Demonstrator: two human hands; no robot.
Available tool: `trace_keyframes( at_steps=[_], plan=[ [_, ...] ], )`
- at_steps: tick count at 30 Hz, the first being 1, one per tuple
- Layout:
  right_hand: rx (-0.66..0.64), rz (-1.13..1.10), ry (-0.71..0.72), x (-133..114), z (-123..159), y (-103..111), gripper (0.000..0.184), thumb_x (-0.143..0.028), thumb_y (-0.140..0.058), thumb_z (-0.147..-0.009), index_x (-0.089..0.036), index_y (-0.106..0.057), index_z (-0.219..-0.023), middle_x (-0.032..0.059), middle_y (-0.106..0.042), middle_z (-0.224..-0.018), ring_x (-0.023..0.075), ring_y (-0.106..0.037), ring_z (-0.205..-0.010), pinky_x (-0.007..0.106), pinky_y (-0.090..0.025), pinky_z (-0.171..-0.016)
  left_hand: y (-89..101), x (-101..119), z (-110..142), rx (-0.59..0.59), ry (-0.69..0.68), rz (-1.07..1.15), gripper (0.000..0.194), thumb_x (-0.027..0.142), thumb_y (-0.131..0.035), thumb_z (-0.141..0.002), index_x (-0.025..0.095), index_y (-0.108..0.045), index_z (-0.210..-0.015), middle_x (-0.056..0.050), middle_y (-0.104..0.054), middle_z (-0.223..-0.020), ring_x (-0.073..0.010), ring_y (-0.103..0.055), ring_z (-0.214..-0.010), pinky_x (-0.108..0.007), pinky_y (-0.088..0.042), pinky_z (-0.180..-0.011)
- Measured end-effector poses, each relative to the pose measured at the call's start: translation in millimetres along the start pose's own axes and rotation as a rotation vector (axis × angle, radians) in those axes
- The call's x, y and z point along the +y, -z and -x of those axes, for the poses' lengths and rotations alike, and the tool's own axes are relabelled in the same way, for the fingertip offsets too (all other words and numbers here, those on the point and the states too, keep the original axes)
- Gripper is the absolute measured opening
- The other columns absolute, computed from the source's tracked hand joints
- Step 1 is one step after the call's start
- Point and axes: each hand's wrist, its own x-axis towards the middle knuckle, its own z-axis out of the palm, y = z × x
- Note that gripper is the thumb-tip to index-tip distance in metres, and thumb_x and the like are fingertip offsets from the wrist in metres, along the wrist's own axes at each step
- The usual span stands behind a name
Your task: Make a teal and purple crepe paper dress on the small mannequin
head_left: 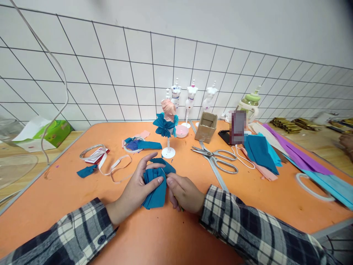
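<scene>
Over the near part of a smooth orange tabletop [138, 239], pinching a pleated teal crepe-like sheet [156, 197] in the left hand [140, 184] and clasping a slim gold-toned tool [181, 207] in the right hand [184, 191], probably risking a tear or lost pleats from a misplaced jab or loosening pinch.

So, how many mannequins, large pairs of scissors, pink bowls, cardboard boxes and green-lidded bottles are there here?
Mannequins: 4
Large pairs of scissors: 1
Pink bowls: 1
Cardboard boxes: 1
Green-lidded bottles: 1
Total: 8
</scene>
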Motion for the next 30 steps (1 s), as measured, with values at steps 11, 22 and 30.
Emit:
trace_keyframes(
  at_steps=[11,22,30],
  plan=[
    [0.063,-0.014,-0.034,-1,-1,-5,0.037,-0.051,-0.03,-0.102,-0.024,-0.04,-0.078,-0.0083,-0.048,-0.045,0.0094,-0.048,-0.034,0.019,-0.039,-0.036,-3.8,-3,1,-0.021,-0.012,-0.001,0.072,0.045,-0.071,-0.082,0.027,-0.035,-0.142,-0.007,-0.063,-0.116,-0.0251,-0.062,-0.112,-0.037,-0.049,-0.097],
    [0.112,-0.072,-0.072,12,-6,-6,0.039,-0.057,-0.034,-0.099,-0.024,-0.043,-0.08,-0.0096,-0.045,-0.041,0.0107,-0.047,-0.031,0.02,-0.04,-0.034,-6.8,-5,0,-0.058,-0.066,-0.029,0.07,0.041,-0.069,-0.083,0.025,-0.035,-0.142,-0.008,-0.065,-0.116,-0.0245,-0.061,-0.114,-0.037,-0.048,-0.098],
    [0.185,-0.14,0.098,18,-9,28,0.042,-0.06,-0.037,-0.096,-0.022,-0.055,-0.1,-0.0107,-0.041,-0.043,0.01,-0.04,-0.032,0.022,-0.041,-0.039,55.2,-15,-34,0.647,-0.495,-0.662,0.036,0.034,-0.052,-0.093,0.021,-0.055,-0.126,-0.011,-0.062,-0.112,-0.027,-0.058,-0.107,-0.046,-0.044,-0.098]
  ],
)
